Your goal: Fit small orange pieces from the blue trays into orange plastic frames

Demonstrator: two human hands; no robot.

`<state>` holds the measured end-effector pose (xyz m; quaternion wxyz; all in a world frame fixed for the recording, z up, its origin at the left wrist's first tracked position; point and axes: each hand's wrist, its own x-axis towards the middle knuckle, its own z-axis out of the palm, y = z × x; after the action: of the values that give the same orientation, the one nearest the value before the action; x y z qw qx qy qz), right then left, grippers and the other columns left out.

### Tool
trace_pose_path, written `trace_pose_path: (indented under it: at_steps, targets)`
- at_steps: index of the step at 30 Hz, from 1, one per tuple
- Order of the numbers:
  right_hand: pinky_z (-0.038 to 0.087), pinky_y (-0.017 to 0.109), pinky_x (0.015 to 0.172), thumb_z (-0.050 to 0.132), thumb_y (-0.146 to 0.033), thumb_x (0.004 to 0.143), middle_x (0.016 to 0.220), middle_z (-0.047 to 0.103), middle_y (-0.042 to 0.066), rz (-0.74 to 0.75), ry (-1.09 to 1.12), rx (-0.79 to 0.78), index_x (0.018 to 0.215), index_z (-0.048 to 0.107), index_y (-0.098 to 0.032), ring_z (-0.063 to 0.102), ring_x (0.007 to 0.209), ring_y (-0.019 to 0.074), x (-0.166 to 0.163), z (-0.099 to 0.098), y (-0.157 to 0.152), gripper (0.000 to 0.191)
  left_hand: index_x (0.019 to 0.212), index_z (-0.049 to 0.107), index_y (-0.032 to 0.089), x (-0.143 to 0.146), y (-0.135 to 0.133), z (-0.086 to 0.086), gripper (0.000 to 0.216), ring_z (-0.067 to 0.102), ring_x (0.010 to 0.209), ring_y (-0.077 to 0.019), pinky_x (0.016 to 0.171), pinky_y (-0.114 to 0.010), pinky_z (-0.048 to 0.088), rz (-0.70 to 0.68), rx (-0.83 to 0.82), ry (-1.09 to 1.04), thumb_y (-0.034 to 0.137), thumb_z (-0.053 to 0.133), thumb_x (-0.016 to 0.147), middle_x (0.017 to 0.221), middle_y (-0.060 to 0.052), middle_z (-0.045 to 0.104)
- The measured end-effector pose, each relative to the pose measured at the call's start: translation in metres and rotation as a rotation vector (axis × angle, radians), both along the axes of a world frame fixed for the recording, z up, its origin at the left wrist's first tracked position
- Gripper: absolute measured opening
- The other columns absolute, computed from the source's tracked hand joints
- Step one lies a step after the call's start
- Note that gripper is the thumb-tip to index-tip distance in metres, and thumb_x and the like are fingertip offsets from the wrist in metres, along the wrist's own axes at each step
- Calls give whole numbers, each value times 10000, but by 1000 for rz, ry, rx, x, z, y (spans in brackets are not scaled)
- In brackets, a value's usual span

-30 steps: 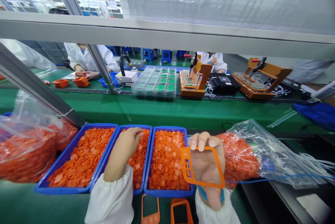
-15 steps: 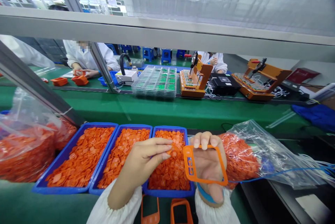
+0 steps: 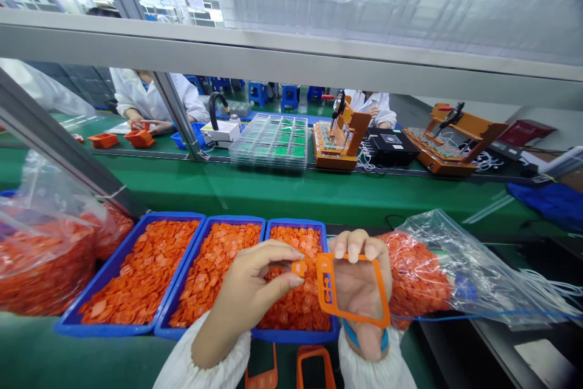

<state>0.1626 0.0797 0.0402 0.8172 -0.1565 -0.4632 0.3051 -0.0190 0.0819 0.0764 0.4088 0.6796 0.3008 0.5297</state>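
Note:
Between thumb and fingers of my left hand (image 3: 255,280) is a small orange plastic button (image 3: 299,268), its face turned toward me. My right hand (image 3: 364,273) grips an orange rectangular plastic frame (image 3: 354,317) by its top edge, the palm showing through the large opening. Small cut-outs run down the frame's left side, facing the button, and the two pieces are apart. Both hands are above the right-hand blue tray (image 3: 296,334) and its edge. Small orange pieces (image 3: 296,310) fill that tray.
Two more blue trays (image 3: 107,329) of orange pieces stand left. Plastic bags of orange parts lie at left (image 3: 45,267) and right (image 3: 414,273). Orange frames (image 3: 314,352) lie near me. Beyond are clear trays (image 3: 268,143), orange fixtures (image 3: 337,158) and co-workers.
My left thumb and fingers have parted slightly and turned, so the button between them now shows. My right hand has shifted the frame a little to the left.

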Motion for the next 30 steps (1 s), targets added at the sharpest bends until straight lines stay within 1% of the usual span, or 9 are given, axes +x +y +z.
trace_pose_path:
  at_steps: [4,7,11,16,18,21,23,26,30]
  targets:
    - [477,388,676,858,-966,422,883,429,-31,-46,-70,-86,1043,536,-344,517,758,210,0,2,-2,936,1023,875,253,3,-2,0,208,818,921,-181,845,-232,660,-11,-2,21,96,840,891,979,-44,862]
    - [468,388,671,845,-987,380,883,418,-30,-31,-85,-109,1026,528,-337,507,746,208,1,1,-2,970,1013,882,245,6,-3,-1,150,817,859,-186,799,-243,660,-41,-29,13,140,843,915,938,-55,859]
    - [454,364,650,787,-1040,325,879,401,-36,-20,-53,-72,1029,527,-324,475,720,189,2,-3,0,1037,946,890,258,7,-5,3,70,816,850,-169,789,-225,652,-114,8,-22,217,835,961,926,-54,853]
    - [417,348,611,730,-1060,451,864,420,-36,-27,-102,-2,1055,537,-334,452,690,186,0,-1,2,964,964,899,280,11,-12,9,155,760,775,-130,698,-193,619,-172,-14,-53,358,777,1021,908,-53,783]
    - [407,347,608,743,-1052,448,856,430,-39,-20,-102,33,1061,543,-335,445,679,183,-1,0,2,965,992,899,274,15,-15,9,176,750,769,-130,690,-193,611,-186,-14,-35,385,767,1027,897,-55,767]
    - [404,346,605,775,-1043,351,843,423,-46,-19,-86,43,1046,534,-332,444,675,181,0,-3,2,1023,1048,879,256,21,-18,6,156,751,746,-132,708,-192,603,-103,-2,-14,377,858,953,845,-38,790]
    - [411,348,598,782,-1041,253,839,409,-50,-36,-85,17,1035,513,-335,449,677,183,1,-7,2,1087,967,864,239,22,-19,5,145,750,715,-134,693,-192,596,-42,11,-20,348,921,889,809,-27,800]
    - [408,342,573,769,-1038,144,825,385,-59,-71,-101,7,1024,493,-337,445,661,176,1,-11,2,1159,811,847,227,23,-18,6,155,748,714,-143,673,-202,592,-8,54,-25,341,918,889,797,-35,792]
    - [385,327,540,797,-1023,186,826,406,-58,-72,-122,49,1025,524,-331,446,637,163,0,-9,3,1121,787,871,240,23,-16,7,222,724,737,-142,668,-210,583,8,75,15,431,896,898,855,-57,763]
